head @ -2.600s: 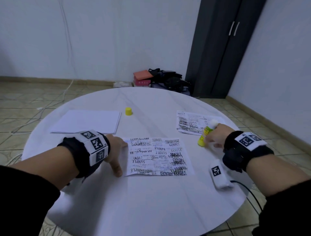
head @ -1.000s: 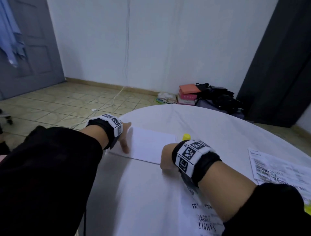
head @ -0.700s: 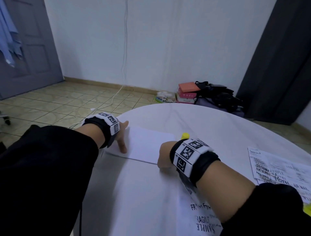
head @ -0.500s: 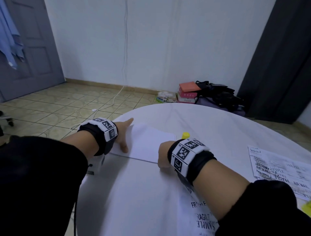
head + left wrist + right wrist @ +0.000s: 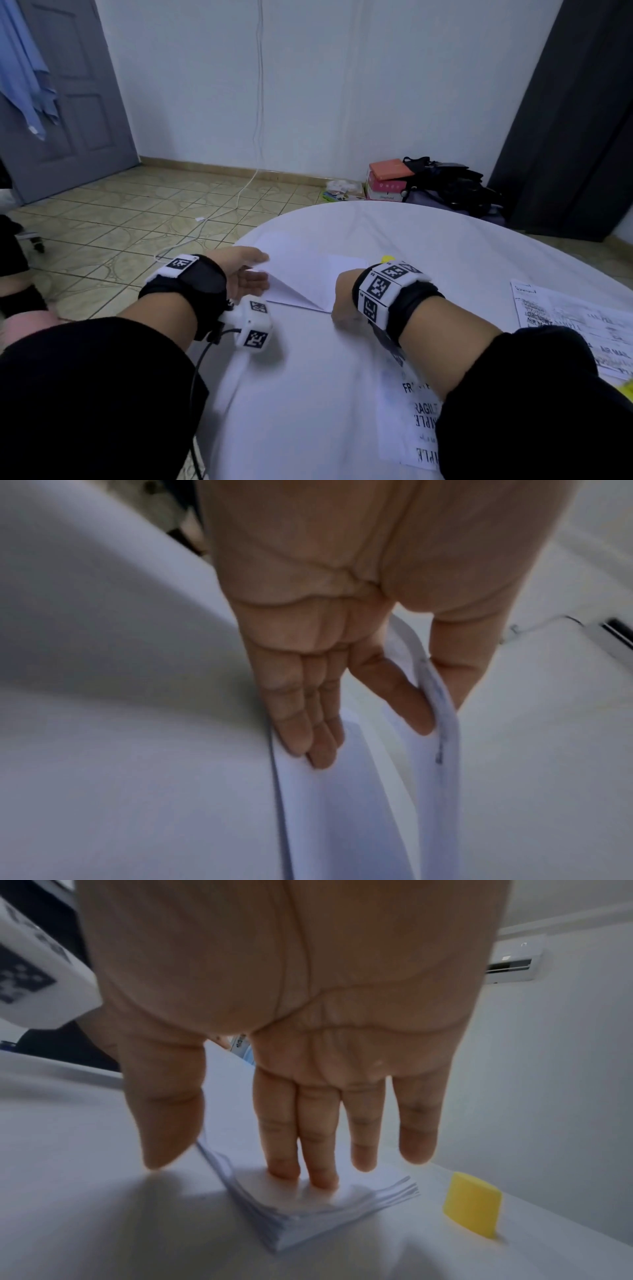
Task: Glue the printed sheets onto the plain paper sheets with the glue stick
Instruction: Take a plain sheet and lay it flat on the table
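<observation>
Your left hand (image 5: 244, 274) has the top plain sheet (image 5: 291, 270) pinched at its left edge, thumb on top and index finger underneath, peeling it up off the stack of plain paper (image 5: 329, 1202) at the far left of the table (image 5: 308, 394). The other fingers (image 5: 308, 723) lie straight on the sheet below. Your right hand (image 5: 346, 301) is spread flat, with two fingertips (image 5: 301, 1167) pressing down the stack's near right corner; it isn't gripping anything. The yellow glue cap (image 5: 472, 1206) stands just right of that corner. One printed sheet (image 5: 418, 411) lies near you, partly under your right forearm, and more printed sheets (image 5: 565, 325) lie out at the right edge. The glue stick's yellow body (image 5: 628, 387) just peeks in beside them.
</observation>
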### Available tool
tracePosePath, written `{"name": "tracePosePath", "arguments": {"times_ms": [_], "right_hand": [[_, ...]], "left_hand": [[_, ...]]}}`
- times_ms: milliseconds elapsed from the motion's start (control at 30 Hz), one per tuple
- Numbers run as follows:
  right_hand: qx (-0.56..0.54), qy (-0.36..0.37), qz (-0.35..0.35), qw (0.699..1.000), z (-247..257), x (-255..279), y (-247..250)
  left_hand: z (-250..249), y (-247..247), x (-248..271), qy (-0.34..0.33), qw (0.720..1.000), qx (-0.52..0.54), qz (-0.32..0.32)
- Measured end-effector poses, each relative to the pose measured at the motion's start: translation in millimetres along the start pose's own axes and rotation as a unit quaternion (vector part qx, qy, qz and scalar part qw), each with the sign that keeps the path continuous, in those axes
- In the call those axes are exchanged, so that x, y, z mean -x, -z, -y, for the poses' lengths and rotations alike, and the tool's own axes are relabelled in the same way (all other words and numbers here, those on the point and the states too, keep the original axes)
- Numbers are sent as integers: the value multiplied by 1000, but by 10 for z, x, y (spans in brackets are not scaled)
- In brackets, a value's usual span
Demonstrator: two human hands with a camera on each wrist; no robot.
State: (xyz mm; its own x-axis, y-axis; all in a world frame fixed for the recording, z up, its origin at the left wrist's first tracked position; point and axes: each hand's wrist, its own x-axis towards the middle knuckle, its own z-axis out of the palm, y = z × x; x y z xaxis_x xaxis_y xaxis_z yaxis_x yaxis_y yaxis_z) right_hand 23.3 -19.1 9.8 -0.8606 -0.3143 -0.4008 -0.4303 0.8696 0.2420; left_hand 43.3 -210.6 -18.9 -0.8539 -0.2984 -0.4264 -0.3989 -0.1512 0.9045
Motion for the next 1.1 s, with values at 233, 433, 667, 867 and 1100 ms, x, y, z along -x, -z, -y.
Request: {"name": "tracePosePath", "arguments": {"times_ms": [233,433,667,867,1100], "right_hand": [[-48,23,-44,998,36,54,7],[-2,44,-77,996,24,-28,-64],[-55,7,-161,985,36,-225,-181],[-85,-5,-175,981,227,-279,-161],[-122,-83,-135,980,-168,-186,-61]], "left_hand": [[148,-10,-7,-5,997,76,-27],[147,-24,-5,1,996,88,-32],[150,-30,8,6,996,87,-32],[144,-47,30,3,995,89,-39],[142,-36,21,3,996,86,-26]]}}
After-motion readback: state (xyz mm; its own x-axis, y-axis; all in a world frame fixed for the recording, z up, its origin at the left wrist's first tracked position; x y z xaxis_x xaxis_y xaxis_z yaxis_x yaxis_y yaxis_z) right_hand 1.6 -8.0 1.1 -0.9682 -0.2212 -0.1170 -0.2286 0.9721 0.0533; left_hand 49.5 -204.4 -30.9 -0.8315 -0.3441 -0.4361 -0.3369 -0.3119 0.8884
